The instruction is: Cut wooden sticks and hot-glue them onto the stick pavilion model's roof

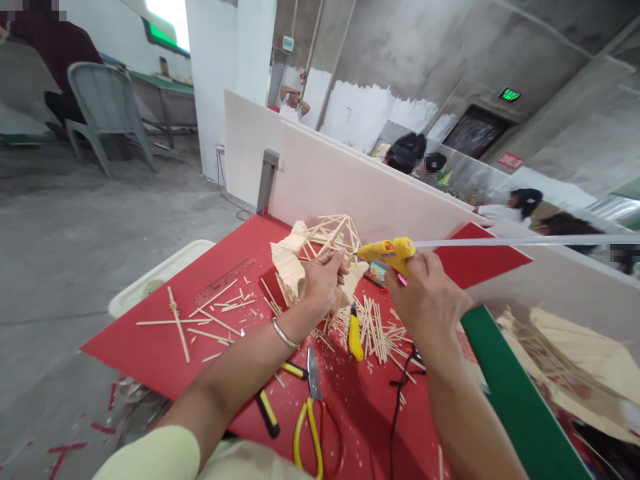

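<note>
The left hand point(324, 280) steadies a stick model point(315, 257) while the right hand point(425, 297) aims a glue gun point(387, 253), nozzle seemingly touching it.

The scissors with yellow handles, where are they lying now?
In the head view, the scissors lie on the red board near the bottom edge, between the black-and-yellow tool on their left and the black cable on their right.
</note>
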Motion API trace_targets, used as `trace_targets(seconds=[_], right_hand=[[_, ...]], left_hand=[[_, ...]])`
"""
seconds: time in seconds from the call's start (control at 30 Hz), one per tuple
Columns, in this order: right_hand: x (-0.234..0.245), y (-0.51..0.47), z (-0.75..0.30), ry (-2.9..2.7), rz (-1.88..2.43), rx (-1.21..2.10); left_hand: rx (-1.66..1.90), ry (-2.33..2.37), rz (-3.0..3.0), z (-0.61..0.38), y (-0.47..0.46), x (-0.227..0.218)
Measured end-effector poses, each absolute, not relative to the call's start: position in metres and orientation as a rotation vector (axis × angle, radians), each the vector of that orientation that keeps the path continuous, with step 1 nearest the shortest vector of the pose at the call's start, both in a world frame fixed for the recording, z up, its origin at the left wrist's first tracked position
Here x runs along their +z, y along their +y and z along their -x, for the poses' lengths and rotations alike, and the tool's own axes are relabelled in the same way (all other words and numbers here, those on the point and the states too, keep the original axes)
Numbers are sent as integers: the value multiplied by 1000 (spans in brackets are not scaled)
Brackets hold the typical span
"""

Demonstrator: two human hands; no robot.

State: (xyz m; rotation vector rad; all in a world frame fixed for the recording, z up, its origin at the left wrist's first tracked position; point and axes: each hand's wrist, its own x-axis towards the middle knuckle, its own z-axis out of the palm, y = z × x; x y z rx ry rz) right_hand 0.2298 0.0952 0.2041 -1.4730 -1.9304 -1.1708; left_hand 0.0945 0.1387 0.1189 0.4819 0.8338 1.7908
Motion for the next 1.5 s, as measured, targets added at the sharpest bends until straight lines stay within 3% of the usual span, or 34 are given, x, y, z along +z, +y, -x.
trace_targets(seconds=[1.5], right_hand=[[206, 88, -215, -1888, 1518, -1016]], left_hand=[[1749, 872, -469, -88, 123, 112]])
